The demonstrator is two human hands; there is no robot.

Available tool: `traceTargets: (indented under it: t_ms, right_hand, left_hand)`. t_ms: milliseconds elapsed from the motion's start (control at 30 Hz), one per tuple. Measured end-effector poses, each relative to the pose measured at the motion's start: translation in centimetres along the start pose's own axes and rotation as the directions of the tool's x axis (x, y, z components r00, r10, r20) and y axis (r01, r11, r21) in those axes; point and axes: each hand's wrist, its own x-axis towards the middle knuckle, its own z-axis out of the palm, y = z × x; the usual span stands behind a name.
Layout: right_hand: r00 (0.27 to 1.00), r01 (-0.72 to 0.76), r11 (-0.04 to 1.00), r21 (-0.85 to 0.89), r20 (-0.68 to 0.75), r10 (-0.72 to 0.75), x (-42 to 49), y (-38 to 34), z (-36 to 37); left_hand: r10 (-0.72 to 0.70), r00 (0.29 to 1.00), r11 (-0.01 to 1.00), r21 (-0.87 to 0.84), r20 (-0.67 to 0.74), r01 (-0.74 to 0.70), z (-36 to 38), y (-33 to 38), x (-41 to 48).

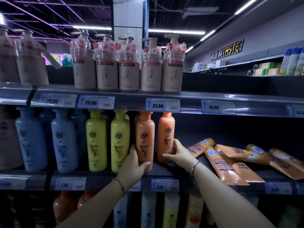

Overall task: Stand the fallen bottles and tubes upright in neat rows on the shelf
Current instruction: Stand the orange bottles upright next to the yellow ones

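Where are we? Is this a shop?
Yes, most likely a supermarket's shampoo aisle. Price tags run along the shelf edge, matching pump bottles stand in rows above, and a lit TASTE sign hangs over another aisle.

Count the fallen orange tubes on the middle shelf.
5 orange plastic tubes lie right of the hands. More may hide behind.

The middle shelf point(164, 174) carries two orange bottles point(165, 137) upright, two yellow bottles point(96, 142), two blue bottles point(64, 140) in front (more behind, hard to count), and about five orange tubes point(225, 165) lying flat. Five beige pump bottles point(129, 74) stand above.
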Motion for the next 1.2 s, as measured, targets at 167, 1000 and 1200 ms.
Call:
traceTargets:
  t_ms: [167, 1000, 1200]
  right_hand:
    - [1.000, 0.000, 1.000, 0.003, -0.002, 0.000, 0.8, 0.5, 0.5]
    - [0.999, 0.044, 0.998, -0.042, -0.028, -0.045, 1.0, 0.9, 1.4]
    - [0.999, 0.031, 0.995, -0.093, -0.035, -0.034, 0.6, 0.3, 1.0]
  left_hand:
    - [-0.002, 1.000, 1.000, -0.017, 0.020, 0.003, 0.0, -0.1, 0.0]
    - [-0.021, 0.997, 0.999, -0.030, 0.074, 0.024, -0.1, -0.5, 0.2]
    - [0.050, 0.999, 0.993, -0.108, 0.009, -0.049, -0.5, -0.1, -1.0]
